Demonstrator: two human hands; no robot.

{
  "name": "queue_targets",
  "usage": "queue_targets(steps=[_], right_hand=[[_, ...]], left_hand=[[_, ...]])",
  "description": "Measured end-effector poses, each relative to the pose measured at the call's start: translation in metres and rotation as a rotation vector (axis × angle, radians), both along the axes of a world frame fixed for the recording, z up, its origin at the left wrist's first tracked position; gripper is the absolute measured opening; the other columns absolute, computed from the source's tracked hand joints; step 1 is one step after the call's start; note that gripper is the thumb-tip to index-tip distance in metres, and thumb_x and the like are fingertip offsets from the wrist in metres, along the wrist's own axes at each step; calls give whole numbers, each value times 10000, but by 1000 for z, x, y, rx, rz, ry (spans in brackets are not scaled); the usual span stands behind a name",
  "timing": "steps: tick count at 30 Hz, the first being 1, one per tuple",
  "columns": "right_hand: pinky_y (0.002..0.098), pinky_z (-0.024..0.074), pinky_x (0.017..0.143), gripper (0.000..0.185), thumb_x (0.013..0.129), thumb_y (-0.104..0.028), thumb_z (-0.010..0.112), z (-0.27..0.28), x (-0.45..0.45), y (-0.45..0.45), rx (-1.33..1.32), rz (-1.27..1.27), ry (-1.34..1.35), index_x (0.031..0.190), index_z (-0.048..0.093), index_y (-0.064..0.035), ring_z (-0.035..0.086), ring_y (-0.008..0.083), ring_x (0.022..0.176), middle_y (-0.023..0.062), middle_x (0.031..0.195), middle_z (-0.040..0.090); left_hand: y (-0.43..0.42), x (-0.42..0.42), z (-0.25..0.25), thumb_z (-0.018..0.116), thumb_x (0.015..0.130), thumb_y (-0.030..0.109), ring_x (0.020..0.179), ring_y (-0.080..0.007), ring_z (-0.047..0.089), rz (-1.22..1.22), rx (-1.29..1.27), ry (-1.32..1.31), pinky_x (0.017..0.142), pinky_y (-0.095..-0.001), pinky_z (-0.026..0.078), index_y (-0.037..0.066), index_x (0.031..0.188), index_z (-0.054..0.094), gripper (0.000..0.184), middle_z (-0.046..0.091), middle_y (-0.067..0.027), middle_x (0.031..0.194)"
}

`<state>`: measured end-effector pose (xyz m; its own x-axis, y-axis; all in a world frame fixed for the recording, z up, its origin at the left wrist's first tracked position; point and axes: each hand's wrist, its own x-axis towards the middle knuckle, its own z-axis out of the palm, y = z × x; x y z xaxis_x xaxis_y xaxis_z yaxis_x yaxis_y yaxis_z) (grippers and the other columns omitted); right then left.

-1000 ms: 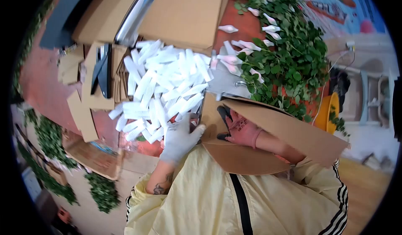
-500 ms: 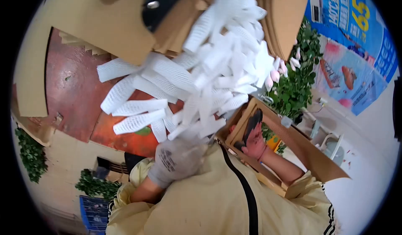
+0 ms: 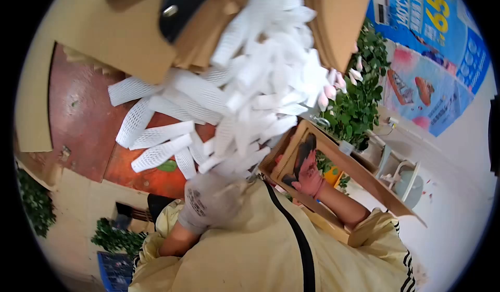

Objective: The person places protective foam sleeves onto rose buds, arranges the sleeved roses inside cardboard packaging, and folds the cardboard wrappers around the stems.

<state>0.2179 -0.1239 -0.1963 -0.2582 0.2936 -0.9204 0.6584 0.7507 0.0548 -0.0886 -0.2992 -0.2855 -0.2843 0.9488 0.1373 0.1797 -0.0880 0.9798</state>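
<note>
My left hand point(image 3: 211, 198), in a pale grey glove with dark print, is at the near edge of a heap of white foam net sleeves point(image 3: 260, 91). Its fingers are blurred among the nearest sleeves, so their grip does not show. My right hand point(image 3: 307, 169) wears a red glove with dark fingers. It lies inside an open cardboard box point(image 3: 372, 185), fingers stretched flat against the brown cardboard and thumb apart. Beneath the heap, the red tabletop point(image 3: 78, 120) shows on the left.
Stacked cardboard sheets point(image 3: 336, 26) stand behind the heap, with a black object point(image 3: 182, 10) over other cardboard. Pink buds point(image 3: 328, 91) and leafy stems point(image 3: 359, 107) are beyond the box. A blue poster point(image 3: 437, 26) hangs at upper right; more foliage point(image 3: 114, 238) is at lower left.
The view has shifted slightly, moving most of the scene left in the picture. My left hand stays by the foam sleeves, and my right hand remains flat in the box.
</note>
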Motion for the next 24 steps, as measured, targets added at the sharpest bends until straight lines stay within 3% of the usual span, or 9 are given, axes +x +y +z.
queue_targets(steps=[1, 3, 5, 11, 15, 17, 20, 23, 24], right_hand=[[626, 11, 1074, 984, 762, -607, 491, 4, -14, 1, 14, 281, -117, 1322, 285, 176, 88, 587, 1306, 472, 1356, 137], [585, 45, 1095, 958, 781, -589, 500, 3, -16, -11, 191, 347, -33, 1327, 281, 168, 107, 584, 1307, 471, 1350, 162], [534, 98, 1111, 917, 805, -575, 493, 15, -58, -5, 208, 165, -64, 1332, 293, 148, 137, 566, 1313, 441, 1367, 189], [458, 158, 1118, 831, 793, -546, 526, 31, -43, 3, 189, 132, 333, 1373, 339, 19, 227, 460, 1330, 300, 1433, 242], [424, 162, 1122, 821, 774, -535, 556, 23, -34, 2, 243, 71, 607, 1383, 347, -26, 240, 395, 1344, 265, 1435, 265], [422, 168, 1120, 820, 765, -527, 569, 26, -32, 1, 267, 28, 706, 1383, 350, -34, 245, 393, 1341, 260, 1428, 278], [423, 180, 1117, 832, 738, -488, 615, 34, -31, -1, 201, -15, 708, 1390, 340, -50, 238, 388, 1344, 237, 1428, 288], [422, 180, 1118, 838, 741, -476, 619, 25, -25, 1, 177, -57, 729, 1398, 324, -48, 222, 377, 1355, 223, 1452, 254], [421, 179, 1119, 840, 746, -475, 616, 21, -23, 2, 154, -60, 735, 1403, 314, -49, 212, 369, 1361, 213, 1466, 235]], left_hand=[[0, 2, 0, 624, 699, 121, 505, -219, 554, -20, 25, 35, 449, -334, 442, 126, 807, 623, 108, 551, -9, 591], [6, 5, 3, 622, 686, 77, 558, -249, 591, 129, 122, -63, 502, -343, 469, 61, 836, 625, 151, 612, -71, 659], [4, 9, 4, 602, 689, 50, 573, -251, 598, 162, 138, -11, 532, -345, 478, 41, 842, 616, 154, 622, -93, 688], [-11, 1, 38, 594, 657, -15, 586, -247, 588, 304, 172, 121, 573, -336, 487, -14, 918, 613, 262, 632, -111, 707], [37, 5, 140, 616, 711, 35, 846, -242, 616, 16, 291, 212, 729, -341, 498, -41, 1132, 517, 439, 607, -166, 960], [92, 33, 187, 706, 665, 104, 877, -329, 605, -38, 341, 400, 798, -384, 484, -41, 1157, 526, 543, 629, -193, 998], [151, 64, 197, 715, 703, 166, 966, -345, 586, -252, 343, 616, 893, -398, 442, -53, 1196, 491, 584, 615, -202, 1054], [197, 79, 187, 708, 735, 233, 1044, -334, 561, -327, 19, 255, 931, -391, 419, -64, 1245, 434, 650, 573, -228, 1138], [208, 84, 188, 679, 771, 231, 957, -330, 596, -275, 19, 163, 870, -398, 453, -57, 1230, 453, 587, 612, -202, 1031]])
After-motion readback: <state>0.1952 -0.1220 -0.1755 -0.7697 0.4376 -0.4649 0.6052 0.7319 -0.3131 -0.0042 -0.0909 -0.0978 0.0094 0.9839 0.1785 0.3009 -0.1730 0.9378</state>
